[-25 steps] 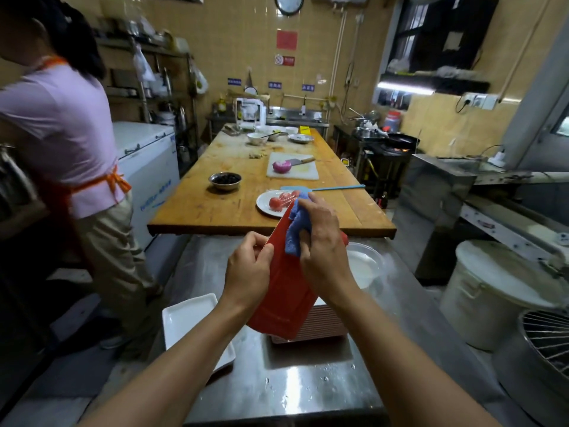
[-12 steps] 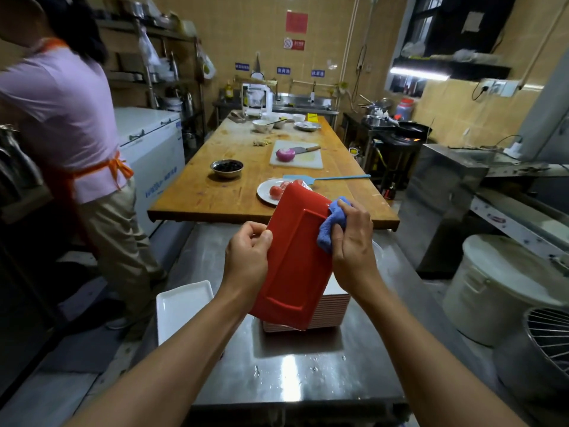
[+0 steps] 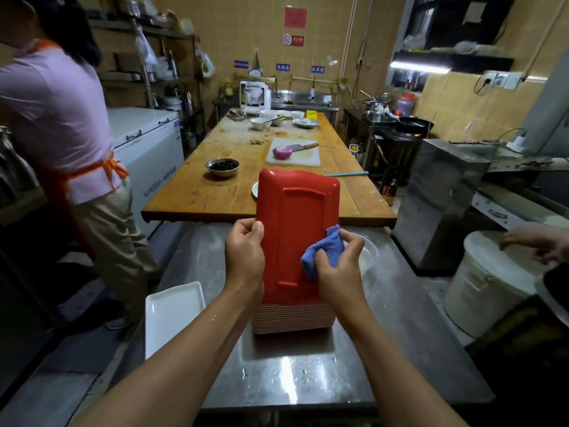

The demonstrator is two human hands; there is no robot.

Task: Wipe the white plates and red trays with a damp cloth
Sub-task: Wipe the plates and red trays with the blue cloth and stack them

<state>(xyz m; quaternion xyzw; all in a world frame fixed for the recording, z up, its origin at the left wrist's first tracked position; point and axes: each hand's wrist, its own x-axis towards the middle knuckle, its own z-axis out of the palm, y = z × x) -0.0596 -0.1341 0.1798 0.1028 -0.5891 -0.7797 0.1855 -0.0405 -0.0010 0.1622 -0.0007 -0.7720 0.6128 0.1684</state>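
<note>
Red tray point(image 3: 297, 229): held up on end over the steel worktop point(image 3: 400, 309), underside toward the person, above the stack of trays point(image 3: 292, 317).
Long axis: runs up and away from the person, nearly vertical in the head view, so most of the unwiped length lies above both hands.
Left hand point(image 3: 244, 257): closed on the tray's left edge, low down, thumb on the face; it carries the tray.
Right hand point(image 3: 340, 268): closed around the blue cloth point(image 3: 323, 252), pressing it onto the lower right of the tray's underside.
Nearer hand: the right hand, with the cloth already touching the surface.
Coming move, as a judgement: a stroke along the long axis, upward from the cloth, while the left hand steadies.
White plate point(image 3: 172, 312): flat on the worktop, left of the stack, untouched.
</note>
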